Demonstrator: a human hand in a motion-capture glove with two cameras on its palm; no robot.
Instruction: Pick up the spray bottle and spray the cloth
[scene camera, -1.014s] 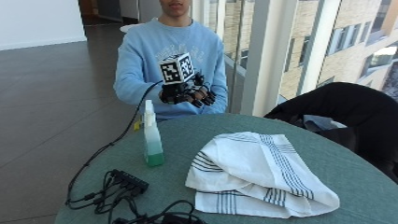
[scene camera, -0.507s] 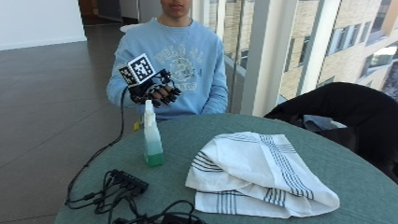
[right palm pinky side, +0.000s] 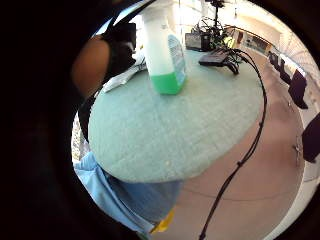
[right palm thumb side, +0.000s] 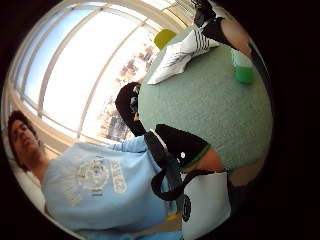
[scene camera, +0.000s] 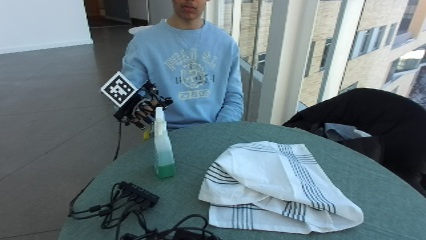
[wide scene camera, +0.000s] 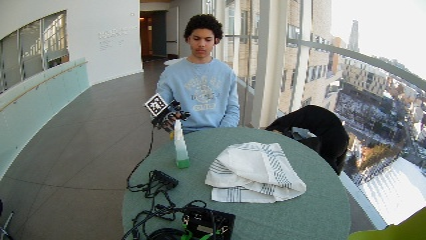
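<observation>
A clear spray bottle (scene camera: 163, 150) with green liquid in its base stands upright on the left part of the round green table (scene camera: 219, 135). My gloved right hand (scene camera: 142, 107) hovers just behind and left of the bottle's white spray head, fingers loosely spread, holding nothing. The little finger side palm view has the bottle (right palm pinky side: 167, 55) close by, standing free on the table. A white cloth (scene camera: 273, 185) with dark stripes lies bunched to the right of the bottle, well apart from the hand. The other hand is hidden.
A black power strip (scene camera: 136, 195) with tangled cables lies at the table's front left, and a black box (wide scene camera: 206, 220) near the front edge. A dark jacket (scene camera: 373, 115) hangs over a chair at the right. A cable (scene camera: 118, 145) hangs from the hand off the table's left edge.
The hand has moved from in front of the person's chest to the left and down, and is now beside the bottle's spray head. Bottle and cloth have not moved.
</observation>
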